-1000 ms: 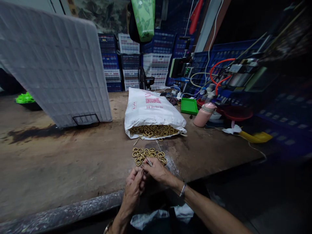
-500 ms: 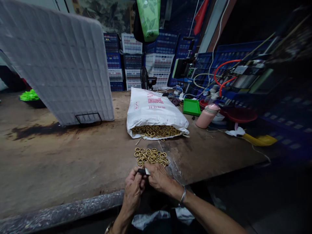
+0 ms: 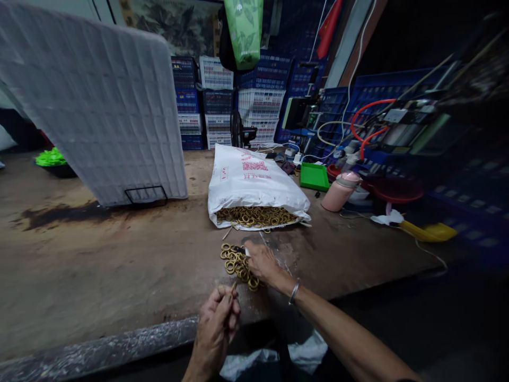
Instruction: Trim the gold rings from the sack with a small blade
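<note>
A small heap of brass rings (image 3: 235, 261) lies on the worn wooden table (image 3: 119, 265) in front of me. My right hand (image 3: 260, 261) rests on the right side of that heap, fingers curled around a thin dark tool whose tip shows near the rings. Closer to the table's front edge, my left hand (image 3: 217, 318) is pinched on a ring held edge-up between thumb and fingers. Behind the heap lies a white sack (image 3: 254, 183) with red print, its open mouth full of more brass rings (image 3: 256, 216).
A large white quilted panel (image 3: 91, 106) leans at the back left. A green tray (image 3: 314, 176), a pink bottle (image 3: 338, 191), red hoses and a machine crowd the right. Stacked blue and white crates (image 3: 238, 101) stand at the back. A green heap (image 3: 50, 157) sits far left.
My two hands were together at the near edge of the heap. The right hand has since reached forward onto the rings, and the left has drawn back toward the table edge with a ring.
</note>
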`<state>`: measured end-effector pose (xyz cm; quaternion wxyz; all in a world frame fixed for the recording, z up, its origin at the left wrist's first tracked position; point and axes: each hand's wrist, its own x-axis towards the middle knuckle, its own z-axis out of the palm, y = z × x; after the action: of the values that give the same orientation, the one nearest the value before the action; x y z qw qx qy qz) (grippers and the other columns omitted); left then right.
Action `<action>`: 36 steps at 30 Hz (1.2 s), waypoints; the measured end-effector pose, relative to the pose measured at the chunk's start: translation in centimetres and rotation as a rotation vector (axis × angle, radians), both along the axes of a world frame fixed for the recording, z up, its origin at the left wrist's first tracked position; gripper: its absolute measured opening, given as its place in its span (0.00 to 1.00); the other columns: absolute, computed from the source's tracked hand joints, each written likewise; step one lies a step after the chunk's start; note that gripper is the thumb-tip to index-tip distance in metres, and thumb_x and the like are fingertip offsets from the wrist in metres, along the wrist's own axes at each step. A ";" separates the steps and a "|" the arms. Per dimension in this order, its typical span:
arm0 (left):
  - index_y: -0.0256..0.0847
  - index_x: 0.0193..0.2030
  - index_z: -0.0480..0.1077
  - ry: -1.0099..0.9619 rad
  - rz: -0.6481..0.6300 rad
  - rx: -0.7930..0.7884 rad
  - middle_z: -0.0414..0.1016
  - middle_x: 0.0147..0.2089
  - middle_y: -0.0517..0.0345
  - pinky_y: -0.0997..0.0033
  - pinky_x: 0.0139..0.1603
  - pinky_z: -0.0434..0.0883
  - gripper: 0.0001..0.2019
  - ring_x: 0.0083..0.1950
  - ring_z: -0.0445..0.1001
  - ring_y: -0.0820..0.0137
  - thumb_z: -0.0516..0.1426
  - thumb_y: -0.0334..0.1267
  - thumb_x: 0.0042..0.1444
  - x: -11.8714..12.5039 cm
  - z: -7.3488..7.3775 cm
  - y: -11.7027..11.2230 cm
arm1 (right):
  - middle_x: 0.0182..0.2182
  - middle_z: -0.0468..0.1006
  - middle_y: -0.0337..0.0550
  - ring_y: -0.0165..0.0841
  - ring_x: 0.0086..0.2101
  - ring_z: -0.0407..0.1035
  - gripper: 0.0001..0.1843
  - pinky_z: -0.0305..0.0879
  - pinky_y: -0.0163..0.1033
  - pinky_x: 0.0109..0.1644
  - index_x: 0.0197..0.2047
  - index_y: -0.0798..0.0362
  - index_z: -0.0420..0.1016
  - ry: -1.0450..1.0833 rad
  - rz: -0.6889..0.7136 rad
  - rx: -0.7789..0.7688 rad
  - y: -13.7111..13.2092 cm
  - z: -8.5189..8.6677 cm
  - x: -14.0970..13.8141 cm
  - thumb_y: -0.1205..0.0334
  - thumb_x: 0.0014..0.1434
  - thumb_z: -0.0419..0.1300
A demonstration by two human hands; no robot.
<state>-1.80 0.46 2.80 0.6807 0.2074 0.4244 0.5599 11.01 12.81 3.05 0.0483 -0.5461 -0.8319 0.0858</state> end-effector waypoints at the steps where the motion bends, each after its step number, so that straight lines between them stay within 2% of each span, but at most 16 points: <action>1: 0.39 0.29 0.64 -0.026 0.004 -0.002 0.66 0.24 0.64 0.83 0.16 0.51 0.11 0.17 0.54 0.84 0.58 0.45 0.48 -0.1 -0.2 0.0 | 0.30 0.74 0.45 0.31 0.29 0.66 0.13 0.46 0.33 0.29 0.39 0.54 0.67 0.001 0.002 0.007 0.7 0.1 -0.1 0.69 0.50 0.48; 6: 0.36 0.31 0.67 -0.075 0.046 0.009 0.70 0.31 0.56 0.81 0.16 0.56 0.11 0.23 0.62 0.79 0.57 0.43 0.49 -0.7 -1.5 0.6 | 0.34 0.75 0.46 0.34 0.35 0.68 0.12 0.51 0.33 0.32 0.39 0.52 0.69 -0.011 -0.012 -0.023 3.6 -0.1 -1.5 0.62 0.54 0.48; 9: 0.37 0.32 0.67 -0.103 0.074 0.004 0.70 0.29 0.57 0.81 0.16 0.57 0.10 0.23 0.64 0.77 0.58 0.42 0.48 -1.1 -2.0 0.8 | 0.35 0.75 0.47 0.36 0.36 0.69 0.13 0.54 0.34 0.32 0.38 0.52 0.70 -0.021 -0.009 -0.045 4.6 -0.5 -2.2 0.57 0.53 0.50; 13: 0.39 0.39 0.67 -0.201 0.081 -0.055 0.71 0.27 0.59 0.81 0.16 0.59 0.13 0.23 0.66 0.76 0.60 0.39 0.46 -1.7 -2.2 1.0 | 0.35 0.76 0.48 0.37 0.37 0.70 0.12 0.56 0.34 0.33 0.38 0.53 0.71 -0.035 -0.004 -0.076 5.1 -0.9 -2.8 0.58 0.52 0.52; 17: 0.35 0.32 0.69 -0.302 0.098 -0.211 0.71 0.29 0.56 0.80 0.21 0.64 0.10 0.27 0.69 0.75 0.62 0.37 0.42 -2.2 -2.4 1.4 | 0.35 0.76 0.50 0.37 0.35 0.70 0.10 0.56 0.34 0.33 0.35 0.54 0.72 -0.047 -0.013 -0.098 5.2 -1.1 -3.2 0.63 0.52 0.51; 19: 0.35 0.28 0.68 -0.296 0.126 -0.229 0.72 0.30 0.55 0.79 0.22 0.65 0.10 0.28 0.70 0.74 0.63 0.36 0.41 -2.2 -2.4 1.6 | 0.35 0.76 0.50 0.36 0.36 0.70 0.10 0.56 0.34 0.34 0.36 0.54 0.72 -0.042 -0.014 -0.093 5.1 -0.9 -3.2 0.64 0.51 0.51; 22: 0.36 0.27 0.66 -0.214 0.116 -0.146 0.70 0.30 0.57 0.80 0.20 0.64 0.10 0.28 0.69 0.74 0.62 0.38 0.43 -2.1 -2.4 2.1 | 0.36 0.75 0.47 0.36 0.36 0.68 0.12 0.55 0.35 0.35 0.38 0.53 0.70 -0.009 -0.012 -0.066 4.9 -0.4 -2.7 0.61 0.52 0.52; 24: 0.37 0.29 0.66 -0.109 0.113 -0.071 0.69 0.27 0.61 0.82 0.17 0.60 0.11 0.25 0.67 0.77 0.61 0.40 0.43 -1.9 -2.5 2.6 | 0.33 0.75 0.45 0.33 0.34 0.66 0.11 0.54 0.33 0.33 0.37 0.53 0.70 0.104 -0.006 -0.085 4.5 -0.1 -2.3 0.59 0.51 0.52; 27: 0.39 0.35 0.66 0.134 0.188 0.012 0.64 0.21 0.67 0.83 0.13 0.52 0.14 0.16 0.57 0.81 0.61 0.43 0.43 -1.6 -2.9 3.4 | 0.25 0.72 0.40 0.28 0.27 0.62 0.08 0.51 0.30 0.28 0.30 0.56 0.70 0.348 0.027 -0.225 3.3 -0.1 -1.7 0.63 0.49 0.53; 29: 0.40 0.39 0.67 0.317 0.243 0.075 0.63 0.19 0.69 0.82 0.14 0.53 0.16 0.15 0.56 0.81 0.60 0.42 0.44 -1.5 -3.1 3.7 | 0.22 0.69 0.37 0.25 0.24 0.59 0.06 0.50 0.29 0.26 0.27 0.57 0.70 0.471 0.057 -0.354 2.1 -0.1 -1.4 0.66 0.46 0.53; 32: 0.39 0.39 0.71 0.513 0.247 0.227 0.71 0.26 0.62 0.79 0.28 0.64 0.13 0.26 0.68 0.75 0.59 0.38 0.45 -1.5 -3.4 3.7 | 0.20 0.67 0.34 0.24 0.23 0.57 0.05 0.51 0.28 0.25 0.26 0.57 0.69 0.663 0.046 -0.581 0.2 -0.1 -1.2 0.67 0.42 0.53; 34: 0.39 0.37 0.73 0.570 0.208 0.331 0.75 0.34 0.56 0.74 0.40 0.66 0.11 0.37 0.71 0.69 0.58 0.38 0.46 -1.5 -3.6 3.4 | 0.19 0.65 0.32 0.23 0.22 0.56 0.04 0.50 0.28 0.25 0.25 0.56 0.67 0.773 0.016 -0.714 -0.9 -0.2 -1.2 0.67 0.41 0.54; 36: 0.40 0.36 0.73 0.608 0.176 0.407 0.76 0.37 0.54 0.71 0.45 0.65 0.09 0.42 0.71 0.66 0.57 0.38 0.47 -1.4 -3.6 3.1 | 0.17 0.63 0.31 0.22 0.21 0.55 0.03 0.48 0.27 0.24 0.23 0.56 0.66 0.842 -0.020 -0.804 -1.7 -0.4 -1.3 0.67 0.40 0.54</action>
<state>-3.23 3.53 -0.78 0.4181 0.4579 0.5032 0.6019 9.74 11.12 2.69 0.1644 -0.4481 -0.6380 0.6043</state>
